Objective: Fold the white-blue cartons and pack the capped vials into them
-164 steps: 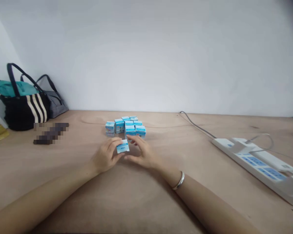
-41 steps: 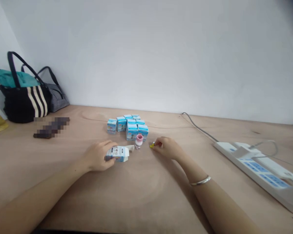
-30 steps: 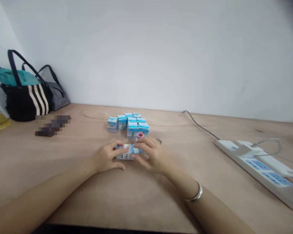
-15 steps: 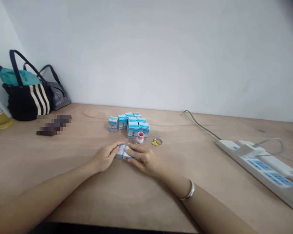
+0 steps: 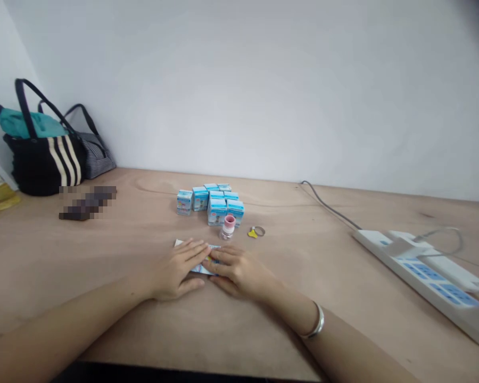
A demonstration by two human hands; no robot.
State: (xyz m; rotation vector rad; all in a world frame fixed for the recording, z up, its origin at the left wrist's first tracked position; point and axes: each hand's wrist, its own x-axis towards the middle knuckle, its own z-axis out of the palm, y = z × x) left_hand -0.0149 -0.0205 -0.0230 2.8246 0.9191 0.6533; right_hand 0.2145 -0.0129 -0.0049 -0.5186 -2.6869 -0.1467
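A small blue-and-white carton (image 5: 201,269) lies pressed flat on the table, mostly covered by my hands. My left hand (image 5: 179,270) rests on its left part, fingers stretched out and palm down. On the right part lies my right hand (image 5: 241,272), also with fingers extended; its fingertips nearly meet those of the left. Just beyond the carton stands a small clear bottle (image 5: 228,227) with a pink top. To the right of the bottle is a yellow tag with a ring (image 5: 253,233).
Several blue-and-white boxes (image 5: 217,213) stand grouped behind the bottle. On the right lies a white power strip (image 5: 419,282) with a grey cable (image 5: 327,205). A black bag (image 5: 43,165), a bottle of yellow liquid (image 5: 0,191) and a blurred dark object (image 5: 88,205) are at left.
The carton has gone from box-shaped to flattened. My left hand has moved from its left side to lie on top. My right hand has shifted slightly nearer me.
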